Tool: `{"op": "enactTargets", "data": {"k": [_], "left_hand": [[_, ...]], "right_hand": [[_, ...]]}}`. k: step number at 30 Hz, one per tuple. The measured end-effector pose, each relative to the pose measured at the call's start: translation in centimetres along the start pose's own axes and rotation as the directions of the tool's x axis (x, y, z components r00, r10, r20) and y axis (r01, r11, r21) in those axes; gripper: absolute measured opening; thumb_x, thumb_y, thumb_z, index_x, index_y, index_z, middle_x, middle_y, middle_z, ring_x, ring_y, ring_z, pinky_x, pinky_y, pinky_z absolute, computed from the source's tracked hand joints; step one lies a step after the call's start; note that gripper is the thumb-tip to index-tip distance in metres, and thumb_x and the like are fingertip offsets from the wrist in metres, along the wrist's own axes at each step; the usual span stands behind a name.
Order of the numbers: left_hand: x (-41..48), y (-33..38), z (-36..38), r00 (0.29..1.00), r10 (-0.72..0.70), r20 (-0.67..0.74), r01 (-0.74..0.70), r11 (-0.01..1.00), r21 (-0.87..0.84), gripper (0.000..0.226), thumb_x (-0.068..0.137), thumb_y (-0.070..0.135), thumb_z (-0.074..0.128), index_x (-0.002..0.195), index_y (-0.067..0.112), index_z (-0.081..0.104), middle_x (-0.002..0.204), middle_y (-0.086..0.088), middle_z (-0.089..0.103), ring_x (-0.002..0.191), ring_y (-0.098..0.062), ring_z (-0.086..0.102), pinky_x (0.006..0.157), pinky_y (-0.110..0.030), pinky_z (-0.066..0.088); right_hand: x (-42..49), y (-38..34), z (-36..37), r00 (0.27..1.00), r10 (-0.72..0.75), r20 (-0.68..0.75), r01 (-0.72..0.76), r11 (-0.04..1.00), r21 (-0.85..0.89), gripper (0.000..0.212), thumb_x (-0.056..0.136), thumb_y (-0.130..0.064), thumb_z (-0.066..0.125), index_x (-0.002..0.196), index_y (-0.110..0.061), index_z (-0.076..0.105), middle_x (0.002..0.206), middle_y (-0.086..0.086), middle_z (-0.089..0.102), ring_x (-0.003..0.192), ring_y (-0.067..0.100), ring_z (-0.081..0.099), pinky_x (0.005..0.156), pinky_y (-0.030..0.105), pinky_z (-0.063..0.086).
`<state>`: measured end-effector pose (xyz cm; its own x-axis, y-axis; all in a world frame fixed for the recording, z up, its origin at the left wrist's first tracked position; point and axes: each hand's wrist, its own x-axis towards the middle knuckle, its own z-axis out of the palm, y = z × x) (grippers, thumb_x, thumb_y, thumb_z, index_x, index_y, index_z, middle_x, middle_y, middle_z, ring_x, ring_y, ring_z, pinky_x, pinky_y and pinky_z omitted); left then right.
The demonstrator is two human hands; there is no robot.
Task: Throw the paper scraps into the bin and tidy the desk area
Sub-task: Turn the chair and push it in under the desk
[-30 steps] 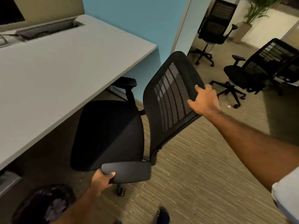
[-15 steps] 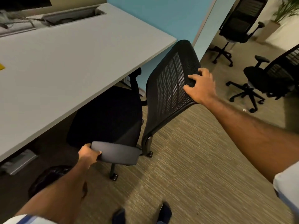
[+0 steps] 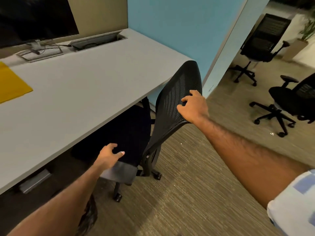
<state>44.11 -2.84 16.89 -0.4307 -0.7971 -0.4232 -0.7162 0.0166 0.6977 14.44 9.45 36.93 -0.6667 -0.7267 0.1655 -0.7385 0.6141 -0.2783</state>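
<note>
the chair (image 3: 129, 132) is half tucked under the front edge of the desk (image 3: 85, 92) by its right corner, ahead of both hands; its backrest (image 3: 180, 79) top is gripped by the right hand (image 3: 193, 106), the left hand (image 3: 110, 155) is held slack and spread over the near armrest (image 3: 120, 173)

Dark monitor (image 3: 34, 19) upper left, blue partition (image 3: 167, 31); far office chair (image 3: 263, 43), nearer office chair (image 3: 288, 99), both on carpet (image 3: 196, 184)

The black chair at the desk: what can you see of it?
The black office chair has a mesh backrest, padded seat tucked partly under the grey desk, a near armrest and casters on carpet. The right hand grips the backrest's edge; the open left hand hangs over the armrest, contact unclear.
</note>
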Motion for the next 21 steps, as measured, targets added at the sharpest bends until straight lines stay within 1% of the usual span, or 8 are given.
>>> {"op": "enactTargets", "data": {"k": [3,6,8,11,14,17,19,21], "left_hand": [[-1.5,5.4,-0.9,0.979,0.204,0.026,-0.205,0.979,0.018,0.064,0.086,0.049,0.065,0.141,0.021,0.044,0.145,-0.002,0.049,0.132,-0.02,0.047,0.107,-0.038,0.041],[-3.0,11.1,-1.6,0.935,0.352,0.051,-0.351,0.936,-0.019,0.065,0.086,0.056,0.06,0.14,0.025,0.044,0.145,0.003,0.049,0.131,-0.014,0.047,0.108,-0.034,0.038],[-3.9,14.8,-1.6,0.9,0.433,0.05,-0.43,0.901,-0.057,0.066,0.086,0.061,0.056,0.14,0.025,0.045,0.143,0.005,0.051,0.13,-0.012,0.049,0.106,-0.031,0.038],[-4.8,20.3,-0.8,0.859,0.511,0.027,-0.501,0.851,-0.155,0.061,0.089,0.057,0.051,0.139,0.021,0.047,0.138,0.003,0.055,0.125,-0.012,0.054,0.104,-0.029,0.041],[-5.6,24.8,0.8,0.844,0.536,0.019,-0.521,0.828,-0.207,0.057,0.091,0.048,0.054,0.14,0.019,0.047,0.136,0.0,0.057,0.117,-0.009,0.055,0.098,-0.024,0.043],[-5.9,27.8,2.4,0.837,0.548,0.003,-0.547,0.836,-0.034,0.056,0.084,0.057,0.059,0.128,0.022,0.054,0.117,0.002,0.066,0.097,-0.008,0.062,0.081,-0.022,0.049],[-6.0,29.0,3.5,0.868,0.497,-0.003,-0.497,0.867,0.029,0.061,0.077,0.064,0.062,0.118,0.02,0.055,0.102,-0.001,0.068,0.088,-0.015,0.066,0.077,-0.033,0.057],[-6.0,29.6,4.4,0.895,0.445,-0.017,-0.437,0.885,0.158,0.07,0.073,0.067,0.064,0.119,0.016,0.051,0.101,-0.005,0.064,0.089,-0.021,0.065,0.077,-0.04,0.057]], "right_hand": [[0.1,-1.2,0.6,1.0,-0.005,0.004,0.005,1.0,0.003,0.044,0.081,-0.041,0.059,0.117,-0.018,0.069,0.153,0.009,0.037,0.141,0.027,0.031,0.119,0.046,0.024],[0.5,-2.1,1.0,0.999,-0.032,0.03,0.031,0.999,0.039,0.042,0.083,-0.037,0.053,0.116,-0.015,0.069,0.154,0.01,0.034,0.146,0.026,0.025,0.121,0.043,0.007],[0.6,-2.6,1.2,0.996,-0.068,0.059,0.062,0.993,0.1,0.038,0.087,-0.03,0.048,0.113,-0.015,0.07,0.151,0.01,0.039,0.146,0.024,0.025,0.121,0.043,0.004],[0.7,-2.2,0.7,0.989,-0.15,0.002,0.145,0.959,0.244,0.033,0.088,-0.016,0.043,0.096,-0.01,0.074,0.13,0.01,0.06,0.129,0.028,0.047,0.113,0.043,0.028],[1.3,0.0,-0.8,0.974,-0.215,-0.073,0.225,0.878,0.423,0.032,0.085,-0.004,0.044,0.096,-0.011,0.073,0.115,0.004,0.07,0.11,0.02,0.062,0.097,0.035,0.048],[2.3,2.6,-1.9,0.941,-0.334,-0.058,0.319,0.814,0.485,0.034,0.086,0.003,0.045,0.1,-0.012,0.072,0.11,0.003,0.071,0.102,0.015,0.064,0.092,0.03,0.052],[3.1,4.0,-2.3,0.931,-0.363,-0.043,0.337,0.807,0.485,0.03,0.09,0.001,0.047,0.103,-0.012,0.071,0.112,0.003,0.071,0.103,0.015,0.063,0.092,0.03,0.051],[4.2,5.3,-2.6,0.936,-0.351,-0.039,0.325,0.812,0.484,0.029,0.092,-0.001,0.047,0.106,-0.01,0.071,0.114,0.005,0.07,0.107,0.018,0.063,0.097,0.032,0.049]]}}
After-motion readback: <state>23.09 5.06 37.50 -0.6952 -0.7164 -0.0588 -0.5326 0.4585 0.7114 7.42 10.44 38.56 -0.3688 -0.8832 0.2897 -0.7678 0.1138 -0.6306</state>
